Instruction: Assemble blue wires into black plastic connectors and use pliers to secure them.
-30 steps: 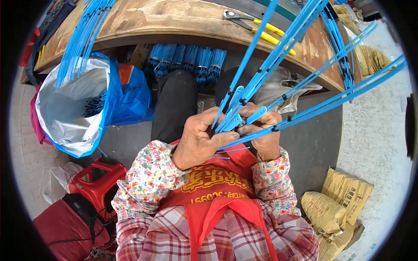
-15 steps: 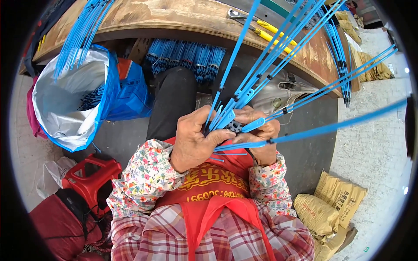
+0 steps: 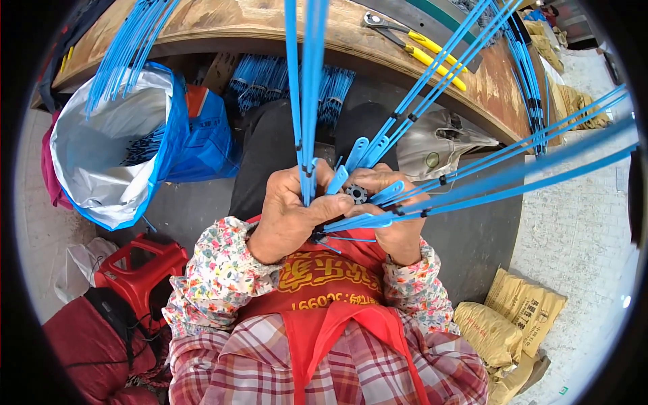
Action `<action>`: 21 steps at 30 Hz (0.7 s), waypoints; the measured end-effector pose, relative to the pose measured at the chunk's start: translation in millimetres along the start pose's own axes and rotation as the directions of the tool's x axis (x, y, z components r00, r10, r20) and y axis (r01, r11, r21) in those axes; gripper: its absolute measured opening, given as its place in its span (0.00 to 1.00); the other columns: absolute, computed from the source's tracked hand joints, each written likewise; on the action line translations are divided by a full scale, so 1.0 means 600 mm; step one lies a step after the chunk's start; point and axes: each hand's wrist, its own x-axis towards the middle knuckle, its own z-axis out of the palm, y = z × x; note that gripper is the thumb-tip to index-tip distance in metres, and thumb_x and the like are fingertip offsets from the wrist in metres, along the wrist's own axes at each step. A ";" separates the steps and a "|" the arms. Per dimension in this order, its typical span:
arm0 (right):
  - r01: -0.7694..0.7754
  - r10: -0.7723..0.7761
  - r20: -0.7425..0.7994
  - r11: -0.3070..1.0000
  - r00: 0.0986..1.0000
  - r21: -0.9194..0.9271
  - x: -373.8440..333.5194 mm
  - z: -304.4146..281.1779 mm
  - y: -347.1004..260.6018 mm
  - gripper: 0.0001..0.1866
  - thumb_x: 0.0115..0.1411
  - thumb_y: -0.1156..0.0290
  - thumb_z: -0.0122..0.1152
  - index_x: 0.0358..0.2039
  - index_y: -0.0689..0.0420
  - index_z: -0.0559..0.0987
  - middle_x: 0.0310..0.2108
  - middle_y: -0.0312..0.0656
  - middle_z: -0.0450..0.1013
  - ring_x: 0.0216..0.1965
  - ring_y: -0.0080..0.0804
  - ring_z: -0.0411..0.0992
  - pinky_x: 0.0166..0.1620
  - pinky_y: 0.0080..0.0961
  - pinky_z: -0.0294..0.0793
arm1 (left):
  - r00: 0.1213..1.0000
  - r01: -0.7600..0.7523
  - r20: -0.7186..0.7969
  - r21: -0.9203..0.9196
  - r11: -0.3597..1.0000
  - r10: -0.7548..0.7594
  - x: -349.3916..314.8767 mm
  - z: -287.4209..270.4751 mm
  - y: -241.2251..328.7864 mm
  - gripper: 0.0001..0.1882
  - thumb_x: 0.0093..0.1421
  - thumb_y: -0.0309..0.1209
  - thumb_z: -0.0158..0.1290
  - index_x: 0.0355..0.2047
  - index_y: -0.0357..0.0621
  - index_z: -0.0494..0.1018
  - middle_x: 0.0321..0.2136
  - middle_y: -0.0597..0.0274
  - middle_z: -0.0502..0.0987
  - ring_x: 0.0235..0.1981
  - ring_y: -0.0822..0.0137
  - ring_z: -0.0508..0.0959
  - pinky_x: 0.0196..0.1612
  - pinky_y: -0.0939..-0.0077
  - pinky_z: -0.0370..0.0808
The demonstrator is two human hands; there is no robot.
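Both hands meet just above the red apron (image 3: 324, 297) — the left hand (image 3: 290, 212) pinches a bunch of blue rods (image 3: 305, 101) that rise straight up, and the right hand (image 3: 391, 216) is closed around a small black toothed hub (image 3: 356, 194) with more blue rods (image 3: 513, 179) fanning out to the right. Left of the hands stands a red stool (image 3: 138, 273), beyond it a blue-and-white sack (image 3: 115, 145). Farther off, the wooden desk (image 3: 250, 20) carries yellow-handled pliers (image 3: 422, 47).

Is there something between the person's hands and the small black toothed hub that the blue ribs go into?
Nothing visible does. The left hand and right hand close around the black toothed hub, with the blue ribs fanning out from it between the fingers.
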 end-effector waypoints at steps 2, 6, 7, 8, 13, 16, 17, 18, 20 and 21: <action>0.006 -0.007 -0.043 1.000 0.999 -0.011 -0.005 0.014 -0.005 0.17 0.42 0.81 0.71 0.35 0.64 0.78 0.33 0.45 0.76 0.34 0.32 0.75 0.36 0.26 0.74 | 0.999 -0.019 -0.046 -0.044 0.999 0.017 0.001 0.009 0.004 0.08 0.54 0.27 0.60 0.24 0.39 0.72 0.18 0.70 0.70 0.19 0.82 0.67 0.21 0.86 0.62; 0.018 -0.022 -0.120 0.999 0.993 -0.037 -0.007 0.024 -0.008 0.16 0.43 0.81 0.70 0.35 0.64 0.78 0.34 0.45 0.76 0.34 0.32 0.75 0.36 0.26 0.75 | 0.985 -0.094 -0.157 -0.097 0.991 0.078 0.002 0.021 0.003 0.08 0.54 0.26 0.60 0.24 0.38 0.72 0.19 0.70 0.71 0.20 0.82 0.69 0.22 0.87 0.65; 0.018 -0.023 -0.111 0.999 0.994 -0.040 -0.007 0.023 -0.008 0.17 0.42 0.81 0.70 0.35 0.64 0.78 0.34 0.46 0.76 0.34 0.32 0.75 0.36 0.26 0.75 | 0.978 -0.125 -0.174 -0.067 0.990 0.112 0.002 0.021 -0.001 0.07 0.54 0.26 0.60 0.24 0.38 0.73 0.19 0.69 0.72 0.20 0.81 0.70 0.23 0.87 0.66; 0.019 -0.023 -0.101 0.999 0.995 -0.043 -0.006 0.022 -0.008 0.17 0.42 0.82 0.70 0.35 0.65 0.77 0.33 0.46 0.76 0.34 0.33 0.75 0.36 0.26 0.75 | 0.971 -0.156 -0.191 -0.035 0.987 0.147 0.002 0.021 -0.003 0.07 0.54 0.26 0.60 0.25 0.38 0.73 0.20 0.69 0.72 0.20 0.81 0.71 0.23 0.87 0.67; -0.040 0.043 -0.037 0.995 0.998 0.089 -0.001 -0.009 0.008 0.15 0.42 0.83 0.70 0.33 0.66 0.77 0.34 0.47 0.76 0.35 0.34 0.76 0.36 0.27 0.76 | 0.996 -0.030 -0.078 0.073 0.997 0.036 0.003 0.007 0.005 0.07 0.53 0.25 0.60 0.28 0.37 0.73 0.22 0.67 0.74 0.23 0.79 0.72 0.27 0.85 0.69; -0.025 0.032 -0.025 0.970 0.999 0.241 -0.004 -0.025 0.037 0.14 0.44 0.83 0.68 0.34 0.66 0.76 0.34 0.50 0.76 0.36 0.36 0.75 0.36 0.28 0.75 | 0.958 0.189 0.174 0.213 0.959 -0.227 0.001 -0.001 0.026 0.09 0.55 0.26 0.58 0.35 0.35 0.74 0.31 0.62 0.75 0.36 0.74 0.74 0.41 0.77 0.70; -0.026 0.032 -0.024 0.970 0.999 0.240 -0.005 -0.028 0.036 0.14 0.44 0.83 0.68 0.34 0.66 0.76 0.34 0.50 0.76 0.36 0.36 0.75 0.36 0.28 0.75 | 0.958 0.189 0.174 0.212 0.959 -0.227 0.002 -0.005 0.030 0.09 0.55 0.26 0.58 0.35 0.35 0.74 0.31 0.62 0.75 0.36 0.74 0.74 0.41 0.77 0.70; -0.102 0.120 -0.037 0.942 0.992 0.319 -0.008 -0.030 0.034 0.15 0.44 0.82 0.68 0.35 0.66 0.76 0.34 0.51 0.76 0.35 0.37 0.75 0.36 0.29 0.75 | 0.938 0.256 0.226 0.063 0.965 -0.264 0.005 -0.009 0.033 0.09 0.56 0.25 0.57 0.37 0.35 0.74 0.31 0.61 0.76 0.35 0.73 0.74 0.40 0.78 0.70; -0.241 0.293 -0.040 0.849 0.955 0.470 -0.013 -0.036 0.029 0.17 0.44 0.80 0.68 0.37 0.65 0.76 0.34 0.53 0.76 0.35 0.37 0.74 0.37 0.30 0.74 | 0.888 0.393 0.343 -0.225 0.891 -0.305 0.012 -0.014 0.036 0.11 0.57 0.24 0.54 0.40 0.34 0.73 0.31 0.60 0.76 0.34 0.72 0.75 0.39 0.80 0.71; -0.239 0.293 -0.044 0.851 0.955 0.467 -0.010 -0.045 0.038 0.17 0.44 0.80 0.68 0.37 0.65 0.76 0.34 0.53 0.76 0.35 0.37 0.74 0.37 0.30 0.74 | 0.887 0.393 0.347 -0.226 0.891 -0.304 0.015 -0.013 0.034 0.11 0.57 0.24 0.54 0.40 0.34 0.73 0.31 0.60 0.76 0.34 0.72 0.75 0.39 0.80 0.71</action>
